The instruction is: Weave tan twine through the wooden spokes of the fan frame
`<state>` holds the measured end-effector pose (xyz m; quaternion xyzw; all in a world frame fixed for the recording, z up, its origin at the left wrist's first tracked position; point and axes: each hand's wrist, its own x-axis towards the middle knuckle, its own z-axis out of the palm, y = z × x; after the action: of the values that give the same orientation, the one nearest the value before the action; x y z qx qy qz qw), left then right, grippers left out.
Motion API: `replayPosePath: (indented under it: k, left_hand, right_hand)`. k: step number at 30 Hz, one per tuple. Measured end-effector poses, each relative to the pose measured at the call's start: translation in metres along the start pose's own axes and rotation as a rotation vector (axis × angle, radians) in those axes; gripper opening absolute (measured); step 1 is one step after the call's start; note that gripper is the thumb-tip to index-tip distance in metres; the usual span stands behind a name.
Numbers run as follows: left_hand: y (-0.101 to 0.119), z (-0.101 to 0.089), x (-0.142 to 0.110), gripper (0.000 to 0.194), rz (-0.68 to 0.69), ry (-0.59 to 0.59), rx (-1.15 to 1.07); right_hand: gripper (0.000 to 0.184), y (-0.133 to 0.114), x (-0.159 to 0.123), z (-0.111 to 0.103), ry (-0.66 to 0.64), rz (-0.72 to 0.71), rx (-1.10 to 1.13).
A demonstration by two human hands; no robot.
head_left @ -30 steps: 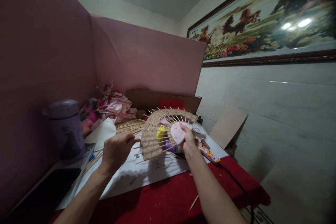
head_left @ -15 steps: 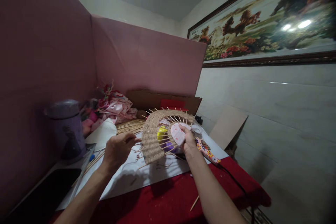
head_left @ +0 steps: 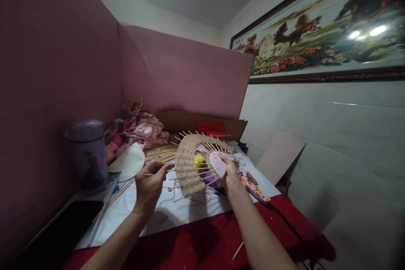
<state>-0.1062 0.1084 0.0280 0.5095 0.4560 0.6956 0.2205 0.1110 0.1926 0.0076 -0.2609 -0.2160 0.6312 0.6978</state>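
A fan-shaped piece of woven twine [head_left: 189, 164] on thin wooden sticks is held above the table. Its sticks spread out from a pale, pink-spotted disc [head_left: 218, 163] and poke past the woven band's outer edge. My right hand [head_left: 230, 173] grips the disc, thumb on top. My left hand [head_left: 153, 179] is at the outer left edge, its thumb and forefinger pinching the tip of one stick [head_left: 171, 170]. Through the gap between band and disc show a yellow object [head_left: 199, 162] and a purple object [head_left: 209, 179], both partly hidden.
White paper [head_left: 164, 219] covers part of the red tablecloth [head_left: 202, 244]. A flower-patterned glue gun [head_left: 253, 186] with a black cord lies right. Left are a lilac tumbler [head_left: 90, 158], a black phone-like slab [head_left: 66, 228], a pleated white piece [head_left: 129, 162] and a pile of sticks [head_left: 160, 153]. Pink walls stand behind.
The view has shifted slightly, so everything appears a little further right. The woven fan has tilted a bit in my right hand. My left hand keeps its pinch at the fan's edge.
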Motion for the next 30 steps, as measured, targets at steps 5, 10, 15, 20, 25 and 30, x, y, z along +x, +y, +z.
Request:
replayPosePath:
  k: [5,10,15,20,25,30]
  left_hand:
    - [0.001,0.016,-0.017,0.025,-0.366,-0.148,-0.341]
    - [0.006,0.024,-0.032,0.027,-0.390,-0.324,-0.465]
    - [0.014,0.027,-0.041,0.028,-0.376,-0.430,-0.467]
    - [0.018,0.028,-0.041,0.023,-0.286,-0.445,-0.476]
    - [0.018,0.026,-0.036,0.014,-0.124,-0.466,-0.455]
    - [0.012,0.022,-0.030,0.011,-0.094,-0.459,-0.464]
  right_hand:
    - [0.007,-0.011,-0.010,0.004,-0.034,0.136,-0.027]
    - [0.012,-0.023,-0.011,0.000,-0.075,0.238,-0.067]
    - [0.017,-0.030,-0.005,-0.006,-0.082,0.307,-0.100]
    - [0.015,-0.032,-0.003,-0.009,-0.138,0.263,-0.109]
    - [0.014,-0.031,-0.008,-0.007,-0.145,0.300,-0.098]
    - [0.018,-0.029,-0.007,-0.007,-0.128,0.294,-0.117]
